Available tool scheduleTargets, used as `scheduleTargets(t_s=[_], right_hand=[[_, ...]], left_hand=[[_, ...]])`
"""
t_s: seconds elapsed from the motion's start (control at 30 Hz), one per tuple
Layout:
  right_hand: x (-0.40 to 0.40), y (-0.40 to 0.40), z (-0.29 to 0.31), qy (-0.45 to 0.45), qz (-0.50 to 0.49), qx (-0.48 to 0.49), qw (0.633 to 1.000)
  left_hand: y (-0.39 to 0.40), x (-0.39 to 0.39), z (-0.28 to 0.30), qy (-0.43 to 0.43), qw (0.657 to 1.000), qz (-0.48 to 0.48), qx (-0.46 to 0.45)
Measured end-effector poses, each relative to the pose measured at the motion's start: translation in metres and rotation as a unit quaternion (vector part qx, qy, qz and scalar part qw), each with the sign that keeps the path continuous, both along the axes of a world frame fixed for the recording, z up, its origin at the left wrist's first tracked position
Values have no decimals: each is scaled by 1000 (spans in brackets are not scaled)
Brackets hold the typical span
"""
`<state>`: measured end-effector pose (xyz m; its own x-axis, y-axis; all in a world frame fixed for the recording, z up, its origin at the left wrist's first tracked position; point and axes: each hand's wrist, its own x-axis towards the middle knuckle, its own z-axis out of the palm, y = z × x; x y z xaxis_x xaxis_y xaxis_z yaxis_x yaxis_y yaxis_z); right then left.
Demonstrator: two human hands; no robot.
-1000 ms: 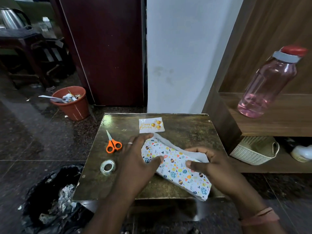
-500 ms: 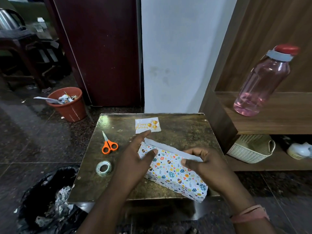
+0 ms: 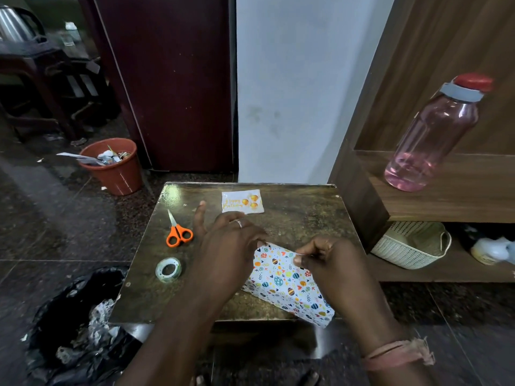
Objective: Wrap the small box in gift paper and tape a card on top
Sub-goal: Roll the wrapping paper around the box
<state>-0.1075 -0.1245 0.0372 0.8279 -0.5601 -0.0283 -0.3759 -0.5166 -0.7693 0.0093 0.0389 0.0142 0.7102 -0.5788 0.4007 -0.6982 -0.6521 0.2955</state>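
Since 0.5 s ago the white flap has been folded over; left hand [image 3: 231,246] presses the gift paper [image 3: 287,282] round the box on the surface [image 3: 301,215]; right hand [image 3: 331,260] fingers pinch the seam; next, probably tape [image 3: 168,269]; card [image 3: 242,201] waits.

So there's this small dark brown table with a worn, glossy mottled top [image 3: 303,218], sitting on a dark speckled stone floor [image 3: 69,218]. On the table: orange-handled scissors [image 3: 178,232] near the left side, blades pointing away, and a roll of clear tape [image 3: 168,269] lying flat a bit closer in. At the far edge there's a small white birthday card with gold balloons [image 3: 242,201]. A long box wrapped in white paper with colourful egg prints [image 3: 289,288] lies at an angle, its near end poking past the front edge.
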Motion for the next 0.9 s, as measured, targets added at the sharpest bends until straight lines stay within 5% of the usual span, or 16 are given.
scheduleTargets(t_s=[0.17,0.47,0.7,0.9], right_hand=[[-3,5,6,12,40,-162,986],[-7,-3,23,144,113,-188,965],[-11,-5,26,139,129,-175,966],[-11,-4,28,160,129,-172,963]], left_hand=[[4,-1,-2,0,999,-19,-40],[2,0,-3,35,998,-32,-47],[16,8,-6,27,998,-64,-2],[19,11,-5,67,993,-78,-51]])
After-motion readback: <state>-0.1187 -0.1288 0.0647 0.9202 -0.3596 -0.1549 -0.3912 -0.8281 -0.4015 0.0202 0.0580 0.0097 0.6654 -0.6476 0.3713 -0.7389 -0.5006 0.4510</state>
